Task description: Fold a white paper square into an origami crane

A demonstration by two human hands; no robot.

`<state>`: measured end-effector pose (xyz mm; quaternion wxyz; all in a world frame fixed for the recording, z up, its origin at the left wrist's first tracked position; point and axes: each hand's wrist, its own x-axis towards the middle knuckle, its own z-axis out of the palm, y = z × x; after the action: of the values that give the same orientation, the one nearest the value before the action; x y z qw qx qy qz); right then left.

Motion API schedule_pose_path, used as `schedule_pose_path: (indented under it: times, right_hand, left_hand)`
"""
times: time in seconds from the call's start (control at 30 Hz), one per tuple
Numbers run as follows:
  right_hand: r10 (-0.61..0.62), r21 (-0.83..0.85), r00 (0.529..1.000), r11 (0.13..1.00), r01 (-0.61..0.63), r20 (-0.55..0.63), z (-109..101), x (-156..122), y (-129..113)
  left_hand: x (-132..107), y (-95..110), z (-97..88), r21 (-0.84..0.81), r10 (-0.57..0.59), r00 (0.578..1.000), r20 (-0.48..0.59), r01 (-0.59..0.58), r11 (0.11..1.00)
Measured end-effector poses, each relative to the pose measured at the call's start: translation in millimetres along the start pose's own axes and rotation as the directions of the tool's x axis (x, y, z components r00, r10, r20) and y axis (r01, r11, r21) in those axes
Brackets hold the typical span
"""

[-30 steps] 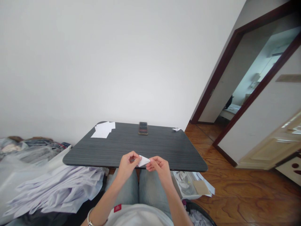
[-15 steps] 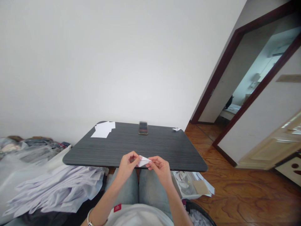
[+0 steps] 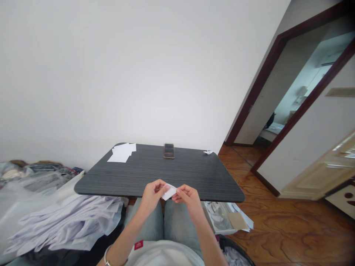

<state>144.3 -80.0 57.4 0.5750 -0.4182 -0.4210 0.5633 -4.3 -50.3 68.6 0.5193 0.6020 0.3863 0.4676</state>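
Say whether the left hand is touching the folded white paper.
Touching. The head view shows the left hand pinching the edge of the folded white paper with no gap between them.

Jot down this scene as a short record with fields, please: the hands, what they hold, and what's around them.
Left hand: pinching one side of a folded white paper
Right hand: pinching the other side of that paper
Position: above the near edge of a dark wood-grain table
On table: stack of white paper sheets, smartphone, small folded paper figure
Lap: light blue jeans
Left wrist: bracelet
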Motion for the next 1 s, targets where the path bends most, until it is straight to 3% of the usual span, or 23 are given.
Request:
schedule_pose_path:
  times: [0.17,0.4,0.8,1.0]
  right_hand:
    - [0.074,0.074,0.997,0.994,-0.076,0.033,1,-3,-4]
    - [-0.017,-0.019,1.000,1.000,0.017,-0.005,1,-4,-4]
    - [-0.106,-0.058,0.991,0.993,0.101,-0.077,-1,3,8]
    - [-0.063,-0.016,0.997,0.998,0.062,-0.041,0,-1,0]
  left_hand:
    - [-1,1,3.7,-0.076,-0.030,1.000,-0.002,0.030,0.997]
    - [-1,1,8.3,-0.182,-0.081,0.997,0.016,0.083,0.980]
    - [2,-4,1.8,-0.095,-0.003,0.995,0.102,0.013,0.995]
    - [2,-3,0.4,-0.064,-0.013,0.996,0.088,0.018,0.998]
